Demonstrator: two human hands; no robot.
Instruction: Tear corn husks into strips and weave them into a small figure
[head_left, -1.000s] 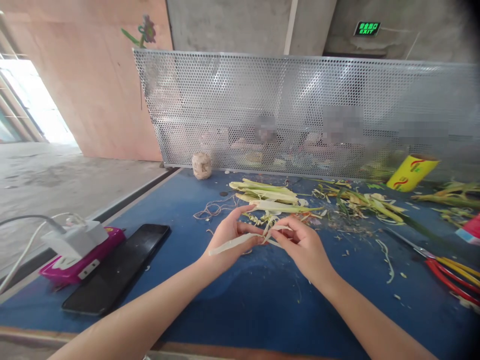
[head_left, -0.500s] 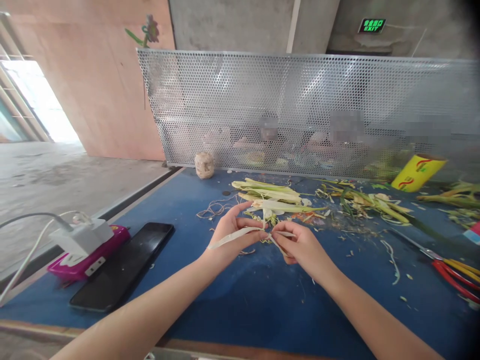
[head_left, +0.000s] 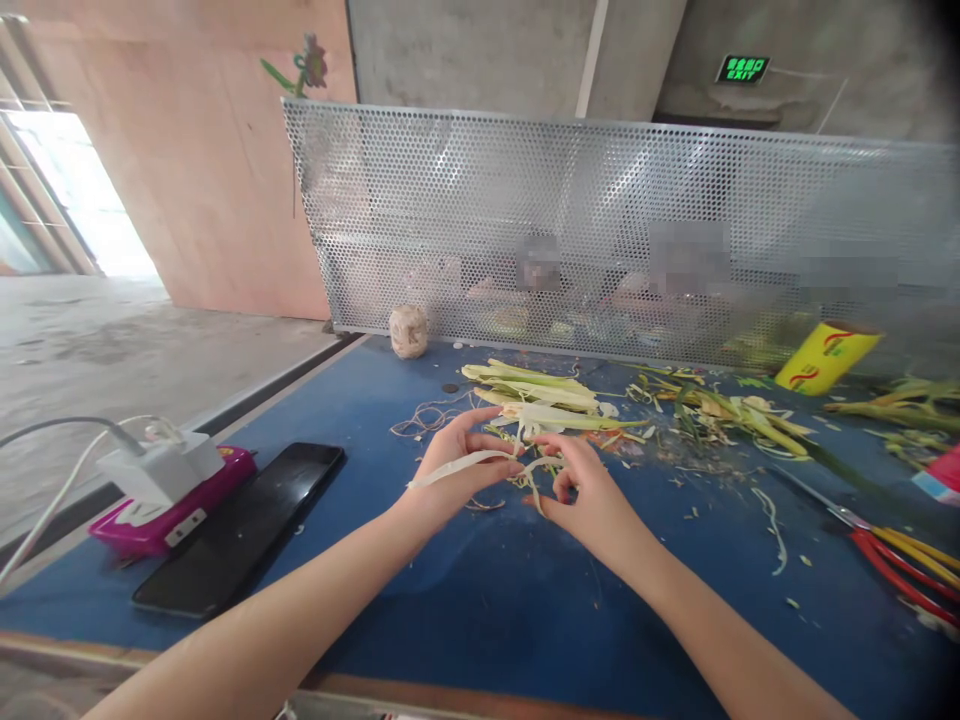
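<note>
My left hand [head_left: 452, 458] is closed in a pinch on a long pale strip of plant husk [head_left: 459, 467]; one end trails back over the hand toward the wrist. Beyond its fingertips the strip curls toward my right hand [head_left: 587, 492]. The right thumb and forefinger are apart around the curled ends, and the thumb seems to touch one of them. Just past the fingers lies a pale, leafy husk piece [head_left: 574, 416], partly hidden by my left hand. Behind it is a pile of yellow-green husks [head_left: 525, 382].
On the left lie a black phone [head_left: 244, 530] and a magenta power strip [head_left: 176, 515] with a white charger. Red-and-yellow-handled scissors [head_left: 862, 525], plant scraps [head_left: 739, 415] and a yellow cylinder [head_left: 827, 358] are on the right. A ball of twine [head_left: 409, 332] stands near the perforated metal screen [head_left: 465, 200].
My right thumb and forefinger have spread apart, and that hand has shifted slightly up and left. The strip's ends now curl loosely between the hands. The left hand keeps its pinch.
</note>
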